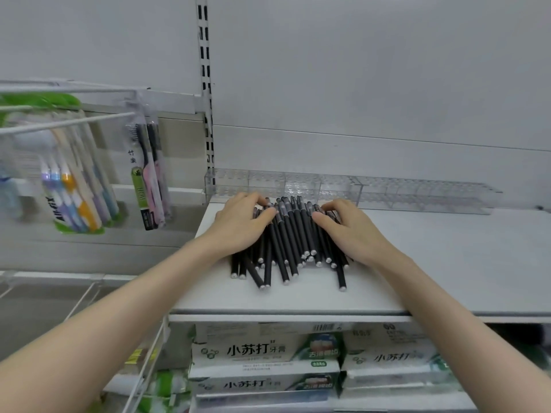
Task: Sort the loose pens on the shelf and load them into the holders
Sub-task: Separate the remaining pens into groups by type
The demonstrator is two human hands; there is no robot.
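Note:
A heap of several black pens (293,242) with silver end caps lies on the white shelf (447,263), ends pointing toward me. My left hand (243,223) presses on the left side of the heap, fingers curled over the pens. On the right side rests my right hand (350,228), fingers bent around the pens there. Both hands cup the pile from either side. A row of clear plastic holders (351,190) with small round holes stands behind the pile along the back of the shelf; I see no pens in them.
Packs of toothbrushes (74,186) hang on wire hooks to the left, beside a perforated upright (205,84). Toothpaste boxes (265,356) are stacked on the shelf below. The grey back panel rises behind the holders.

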